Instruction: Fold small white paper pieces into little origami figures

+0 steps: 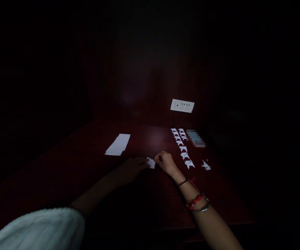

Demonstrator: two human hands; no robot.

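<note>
A small white piece of paper (pixel 151 163) is between my two hands at the middle of the dark red table. My left hand (pixel 133 168) lies in shadow, with its fingertips closed on the paper's left edge. My right hand (pixel 165 162), bracelets on its wrist, is curled in a pinch at the paper's upper right corner. Right of it run two columns of several folded white paper pieces (pixel 183 149), arrow-like in outline. Farther left lies a stack of white paper strips (pixel 118 144).
A pile of small white scraps (pixel 206 165) sits near the table's right side. Behind it is a blurred flat rectangular object (pixel 196 138). A white socket panel (pixel 182 106) is set in the back wall. The surroundings are very dark.
</note>
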